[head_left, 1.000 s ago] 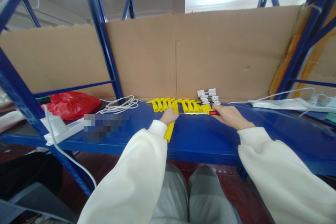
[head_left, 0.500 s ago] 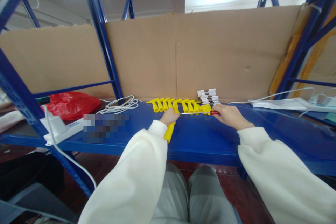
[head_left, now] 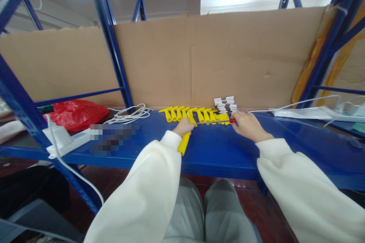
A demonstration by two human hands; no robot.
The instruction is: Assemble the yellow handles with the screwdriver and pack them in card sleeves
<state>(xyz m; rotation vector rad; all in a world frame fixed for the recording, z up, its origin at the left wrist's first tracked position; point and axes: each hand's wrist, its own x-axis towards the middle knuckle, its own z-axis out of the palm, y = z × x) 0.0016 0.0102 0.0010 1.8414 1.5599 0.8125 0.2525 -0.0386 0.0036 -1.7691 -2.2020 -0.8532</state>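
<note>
Blue shelf (head_left: pixel 219 146) below: my left hand (head_left: pixel 184 126) grips a yellow handle (head_left: pixel 184 145), my right hand (head_left: pixel 248 125) a screwdriver (head_left: pixel 213 122), tip at the handle (screwing, I judge); next turn wants steady alignment.

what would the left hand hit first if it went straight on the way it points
Likely the row of yellow pieces just beyond the left hand, though depth is unclear.

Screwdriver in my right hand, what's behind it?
Behind the screwdriver are yellow parts, stacked white pieces and the cardboard panel. The right hand covers whatever lies directly behind it.
</note>
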